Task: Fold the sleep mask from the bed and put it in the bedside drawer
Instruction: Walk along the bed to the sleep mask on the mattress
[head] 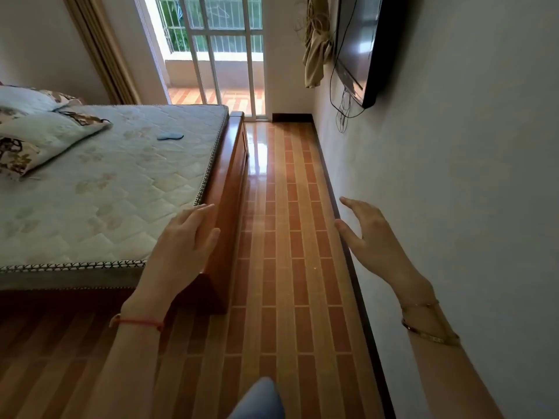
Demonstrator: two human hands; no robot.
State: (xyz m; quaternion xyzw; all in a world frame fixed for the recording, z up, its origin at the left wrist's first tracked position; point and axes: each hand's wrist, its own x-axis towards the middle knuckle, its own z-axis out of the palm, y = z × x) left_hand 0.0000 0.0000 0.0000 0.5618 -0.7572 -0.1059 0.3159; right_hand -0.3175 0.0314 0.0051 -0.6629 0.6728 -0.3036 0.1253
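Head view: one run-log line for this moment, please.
phase: approach | small blue sleep mask: flat on quilted mattress, untouched | left hand: open, empty | right hand: open, empty

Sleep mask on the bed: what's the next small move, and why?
Probably step forward along the bed's side and reach the left hand toward the mask. Both hands are open and hold nothing; the right hand hangs by the wall. The mask lies flat on the mattress, far ahead of the fingers. No drawer is in view.
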